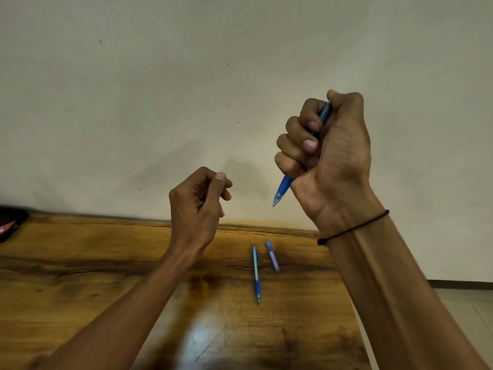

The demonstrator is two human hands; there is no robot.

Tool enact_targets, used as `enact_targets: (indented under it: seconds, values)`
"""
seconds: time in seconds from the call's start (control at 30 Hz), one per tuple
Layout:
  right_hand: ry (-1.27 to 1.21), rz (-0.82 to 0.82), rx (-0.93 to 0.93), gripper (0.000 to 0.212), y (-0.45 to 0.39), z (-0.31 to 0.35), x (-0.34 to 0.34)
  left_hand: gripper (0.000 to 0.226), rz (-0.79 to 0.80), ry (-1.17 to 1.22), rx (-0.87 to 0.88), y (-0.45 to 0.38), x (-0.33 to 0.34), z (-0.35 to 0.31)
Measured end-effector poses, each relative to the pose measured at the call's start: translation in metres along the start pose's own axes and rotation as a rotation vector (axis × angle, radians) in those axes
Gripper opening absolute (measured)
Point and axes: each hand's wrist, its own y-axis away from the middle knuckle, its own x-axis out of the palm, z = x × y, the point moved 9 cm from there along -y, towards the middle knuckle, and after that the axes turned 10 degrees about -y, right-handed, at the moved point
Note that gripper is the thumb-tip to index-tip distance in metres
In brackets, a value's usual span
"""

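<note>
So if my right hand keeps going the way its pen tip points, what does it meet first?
Probably the wooden table, near the far end of the loose pen lying there. The right hand aims its held pen down and left, clear of the left hand. Depth is unclear.

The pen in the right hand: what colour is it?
The pen is blue; the head view shows it best.

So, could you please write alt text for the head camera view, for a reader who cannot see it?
A person's right hand grips a blue pen in a fist, tip down, above a wooden table. The left hand is raised, fingers curled, nothing visible in it. A second blue pen and a purple case lie on the table.
</note>
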Motion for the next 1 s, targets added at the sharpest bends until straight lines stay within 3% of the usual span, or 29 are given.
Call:
enact_targets:
  seconds: [1.0]
  values:
    - [-0.019,-0.02,0.0,0.054,-0.002,0.0001,-0.003,0.03,0.004,-0.009,-0.015,0.0005,0.0013,0.0045]
